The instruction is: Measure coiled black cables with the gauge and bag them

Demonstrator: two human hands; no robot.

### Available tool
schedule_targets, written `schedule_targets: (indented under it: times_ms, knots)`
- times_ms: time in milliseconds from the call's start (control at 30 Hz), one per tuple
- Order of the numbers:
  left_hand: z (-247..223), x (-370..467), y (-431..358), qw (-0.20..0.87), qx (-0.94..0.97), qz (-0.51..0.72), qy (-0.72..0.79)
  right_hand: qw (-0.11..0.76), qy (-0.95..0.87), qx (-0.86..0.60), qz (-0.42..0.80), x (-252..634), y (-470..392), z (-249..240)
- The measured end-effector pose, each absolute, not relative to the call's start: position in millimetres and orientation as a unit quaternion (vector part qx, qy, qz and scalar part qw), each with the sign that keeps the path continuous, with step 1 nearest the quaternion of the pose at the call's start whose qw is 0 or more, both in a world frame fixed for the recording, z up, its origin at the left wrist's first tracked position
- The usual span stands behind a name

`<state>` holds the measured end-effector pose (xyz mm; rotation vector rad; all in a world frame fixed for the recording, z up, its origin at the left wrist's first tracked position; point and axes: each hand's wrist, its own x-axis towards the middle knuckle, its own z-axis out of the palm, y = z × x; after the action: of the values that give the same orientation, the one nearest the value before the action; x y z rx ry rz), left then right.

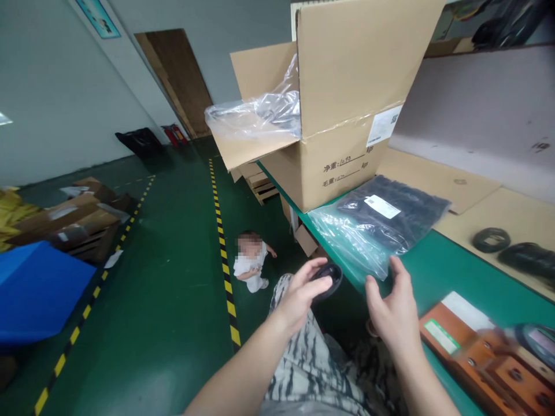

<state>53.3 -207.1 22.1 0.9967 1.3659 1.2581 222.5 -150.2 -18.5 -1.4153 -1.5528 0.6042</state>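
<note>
Between the thumb and fingers of my left hand is a round black ring-shaped part, held above my lap beside the bench edge. My right hand holds nothing, its thumb and fingers apart, near the open end of a clear plastic bag. Dark contents and a white label show in the bag, which lies on the green bench top. Behind the bag stands an open cardboard carton with handwritten figures and a clear plastic liner spilling over its flap.
An orange fixture with a round gauge sits at the bench's right. Black coils lie on cardboard behind it. On the floor at my left is a person in white. Flattened cartons lie beyond yellow-black tape.
</note>
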Motion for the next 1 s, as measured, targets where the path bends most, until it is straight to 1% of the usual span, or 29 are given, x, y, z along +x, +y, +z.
schedule_targets:
  times_ms: [67,133,267,333,400,467,533,567,633,700,833,1000]
  knots:
    - [28.8,60.2,-219.7,0.565,0.347,0.553,0.505,0.486,-0.646,-0.550,0.208,219.8,-156.0,-15.8]
    - [41.2,67.7,-223.1,0.599,0.326,0.575,0.451,0.516,-0.658,-0.518,0.178,220.5,-171.7,-9.3]
    - [72.6,85.4,-199.1,0.571,0.430,0.577,0.396,0.551,-0.683,-0.436,0.200,239.6,-216.2,13.0]
    - [86.3,103.9,-172.2,0.552,0.498,0.546,0.387,0.557,-0.689,-0.415,0.207,261.1,-231.0,26.6]
    - [96.8,134.0,-140.0,0.537,0.564,0.500,0.380,0.571,-0.665,-0.436,0.206,293.2,-235.2,40.4]
    - [102.7,174.9,-106.6,0.502,0.634,0.448,0.381,0.595,-0.609,-0.483,0.205,333.8,-226.1,52.3]
    - [103.7,223.1,-75.0,0.414,0.717,0.389,0.403,0.619,-0.533,-0.530,0.226,377.7,-202.8,59.4]
    - [102.6,248.7,-61.1,0.394,0.737,0.367,0.408,0.644,-0.487,-0.540,0.239,399.1,-186.8,60.7]
    - [99.0,300.1,-39.9,0.363,0.772,0.328,0.405,0.696,-0.371,-0.555,0.265,438.8,-150.0,58.6]
    - [94.6,347.8,-29.4,0.319,0.809,0.286,0.402,0.707,-0.333,-0.571,0.250,472.6,-113.6,50.8]
    - [80.5,413.8,-31.8,0.233,0.872,0.200,0.382,0.700,-0.312,-0.614,0.187,517.5,-65.7,22.8]
    - [54.1,433.0,-34.9,0.164,0.914,0.087,0.361,0.621,-0.369,-0.680,0.124,531.3,-57.6,-15.3]
